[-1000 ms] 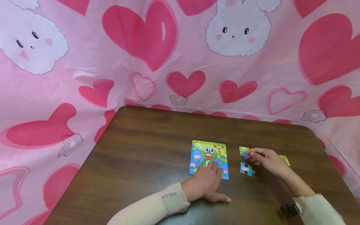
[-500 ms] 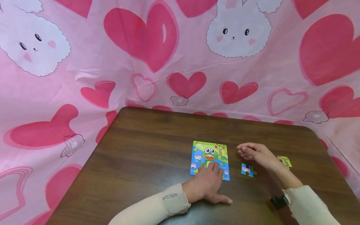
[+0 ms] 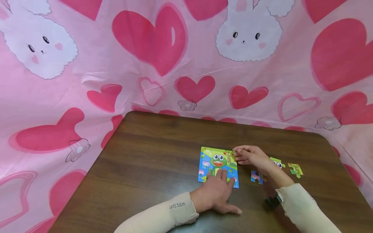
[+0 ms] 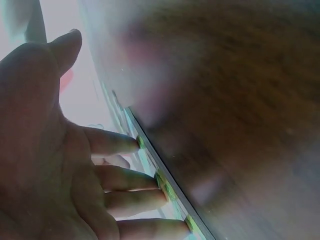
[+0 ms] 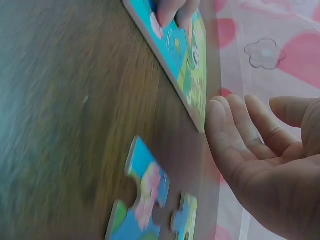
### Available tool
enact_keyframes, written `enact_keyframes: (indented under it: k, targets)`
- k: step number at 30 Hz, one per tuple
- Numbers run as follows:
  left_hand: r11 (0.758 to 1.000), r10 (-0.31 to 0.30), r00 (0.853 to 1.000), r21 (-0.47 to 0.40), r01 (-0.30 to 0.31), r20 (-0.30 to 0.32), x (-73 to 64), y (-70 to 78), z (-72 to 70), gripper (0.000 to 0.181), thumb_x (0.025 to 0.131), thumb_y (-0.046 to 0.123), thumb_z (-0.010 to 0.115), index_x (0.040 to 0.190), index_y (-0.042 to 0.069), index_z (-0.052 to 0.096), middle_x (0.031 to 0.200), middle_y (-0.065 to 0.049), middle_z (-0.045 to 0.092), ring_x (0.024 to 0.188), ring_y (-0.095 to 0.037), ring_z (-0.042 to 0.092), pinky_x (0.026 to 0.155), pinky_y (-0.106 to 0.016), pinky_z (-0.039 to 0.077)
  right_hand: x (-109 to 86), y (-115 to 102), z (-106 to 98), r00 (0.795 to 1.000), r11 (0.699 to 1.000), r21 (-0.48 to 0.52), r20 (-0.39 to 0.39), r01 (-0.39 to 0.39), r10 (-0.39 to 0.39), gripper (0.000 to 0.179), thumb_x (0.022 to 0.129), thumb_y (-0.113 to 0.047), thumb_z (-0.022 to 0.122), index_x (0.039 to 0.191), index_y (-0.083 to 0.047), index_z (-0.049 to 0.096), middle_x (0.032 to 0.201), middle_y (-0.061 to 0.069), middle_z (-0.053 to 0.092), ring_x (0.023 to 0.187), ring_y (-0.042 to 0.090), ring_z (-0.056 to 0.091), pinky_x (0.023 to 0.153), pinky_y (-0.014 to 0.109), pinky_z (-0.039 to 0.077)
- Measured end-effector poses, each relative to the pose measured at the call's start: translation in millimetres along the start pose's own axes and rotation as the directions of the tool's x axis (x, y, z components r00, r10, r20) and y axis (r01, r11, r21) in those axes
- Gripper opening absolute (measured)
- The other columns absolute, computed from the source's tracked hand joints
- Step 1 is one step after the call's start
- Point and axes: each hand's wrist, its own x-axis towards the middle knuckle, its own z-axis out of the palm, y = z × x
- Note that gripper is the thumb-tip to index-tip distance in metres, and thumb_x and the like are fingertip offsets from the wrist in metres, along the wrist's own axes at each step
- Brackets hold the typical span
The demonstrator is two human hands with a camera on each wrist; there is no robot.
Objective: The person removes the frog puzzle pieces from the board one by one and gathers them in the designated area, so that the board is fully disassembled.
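A square frog picture board (image 3: 205, 162) lies on the wooden table in the head view. My left hand (image 3: 214, 194) rests on its lower part, fingers spread; in the left wrist view its fingertips press the board near the edge. My right hand (image 3: 253, 158) is at the board's upper right corner. In the right wrist view its fingers (image 5: 220, 125) are loosely bent, nothing between them, near the corner; contact is uncertain. A blue puzzle piece (image 5: 150, 187) with a pink flower lies below, beside a smaller-looking green and blue piece (image 5: 189, 215).
Right of my right hand lie a puzzle piece with frog eyes (image 3: 275, 161) and a green puzzle piece (image 3: 296, 169). The dark wooden table (image 3: 157, 145) meets a pink heart-printed cloth (image 3: 163, 87) at the back and left.
My right hand has moved left from the loose pieces to the board's upper right corner, uncovering the frog-eye piece. My left hand stays on the board. The head view has shifted slightly.
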Motion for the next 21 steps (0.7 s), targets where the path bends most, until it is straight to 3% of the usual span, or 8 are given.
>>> enact_keyframes:
  k: [5, 11, 21]
  targets:
    - [1.0, 0.016, 1.0, -0.015, -0.016, 0.01, -0.2, -1.6, -0.2, 0.1, 0.081, 0.093, 0.037, 0.159, 0.032, 0.031, 0.164, -0.01, 0.031, 0.15, -0.026, 0.033, 0.104, -0.054, 0.048, 10.1, -4.4, 10.0, 1.0, 1.0, -0.009, 0.027, -0.003, 0.004, 0.046, 0.108, -0.025, 0.051, 0.137, 0.01, 0.053, 0.123, 0.026, 0.067, 0.106, 0.03, 0.072, 0.09, 0.038, 0.059]
    - [1.0, 0.02, 0.999, -0.021, -0.021, -0.045, 0.9, -2.3, 1.4, 0.096, 0.081, 0.091, 0.04, 0.155, 0.03, 0.04, 0.15, -0.006, 0.044, 0.136, -0.023, 0.044, 0.096, -0.052, 0.053, 24.0, -9.9, 20.7, 0.998, 1.0, -0.025, 0.055, -0.011, 0.013, 0.044, 0.107, -0.024, 0.052, 0.137, 0.009, 0.054, 0.123, 0.027, 0.066, 0.103, 0.029, 0.072, 0.09, 0.042, 0.059]
    - [1.0, 0.021, 0.996, 0.004, -0.02, -0.089, -0.1, -1.7, 1.7, 0.096, 0.081, 0.091, 0.041, 0.153, 0.028, 0.044, 0.149, -0.002, 0.046, 0.134, -0.022, 0.046, 0.092, -0.052, 0.054, 40.2, -13.6, 32.6, 0.998, 0.999, -0.031, 0.053, -0.043, 0.044, 0.042, 0.108, -0.024, 0.051, 0.136, 0.006, 0.057, 0.124, 0.024, 0.067, 0.105, 0.027, 0.071, 0.092, 0.042, 0.058]
